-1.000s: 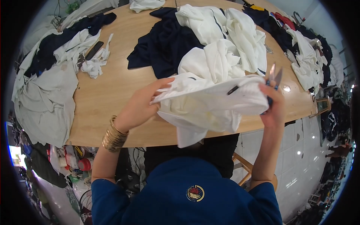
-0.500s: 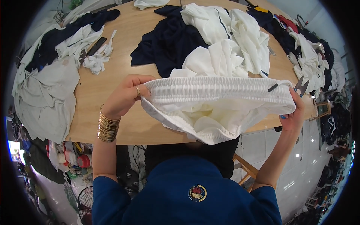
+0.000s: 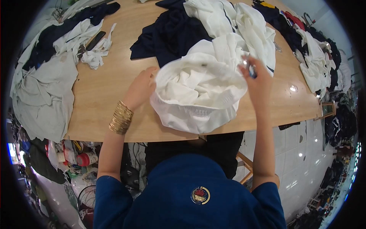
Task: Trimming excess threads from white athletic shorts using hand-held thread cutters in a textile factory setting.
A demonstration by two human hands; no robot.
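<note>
White elastic-waist trousers lie on the wooden table in front of me, the waistband gathered into a round opening. Cloth inside the opening is bunched and wrinkled. My left hand, with gold bangles at the wrist, is at the left edge of the waistband, its fingertips closed on the rim. To the right of the opening my right hand is raised, somewhat blurred. It is closed around small scissors, of which a blue and silver part shows.
Beyond the trousers lie a navy garment and more white cloth with a dark stripe. On the left are a pale garment, white scraps and a black oblong object. Garments pile up at right.
The waistband, stretched wide between both hands before, has dropped into a rounded opening on the table. My right hand has come off it, moving left and up with the scissors. My left hand stays at the rim.
</note>
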